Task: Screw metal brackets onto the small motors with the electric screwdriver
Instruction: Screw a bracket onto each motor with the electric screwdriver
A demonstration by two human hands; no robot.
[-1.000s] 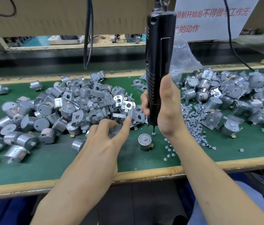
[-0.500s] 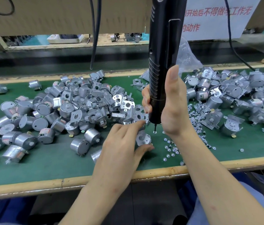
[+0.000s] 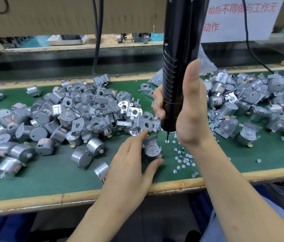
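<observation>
One green bench (image 3: pixel 50 172) carries everything. The left heap (image 3: pixel 85 110) is loose motors mixed with brackets; the right heap (image 3: pixel 252 102), at far right, is motors that already wear brackets. Between them a black screwdriver (image 3: pixel 178 49) stands upright, its top out of view. The right hand (image 3: pixel 191 116) has its grip closed round the lower barrel, thumb straight up along it. The left hand (image 3: pixel 130 165), nearer and to the left, grips a motor (image 3: pixel 152 151) between its thumb on the near side and its fingers on the far side, with the index fingertip reaching the left heap's edge. This motor sits on the bench with a bracket (image 3: pixel 150 138) on top, just left of the bit. Loose screws (image 3: pixel 183 159) lie scattered right of the motor. One screw (image 3: pixel 167 141) lies directly under the bit; whether they touch I cannot tell.
</observation>
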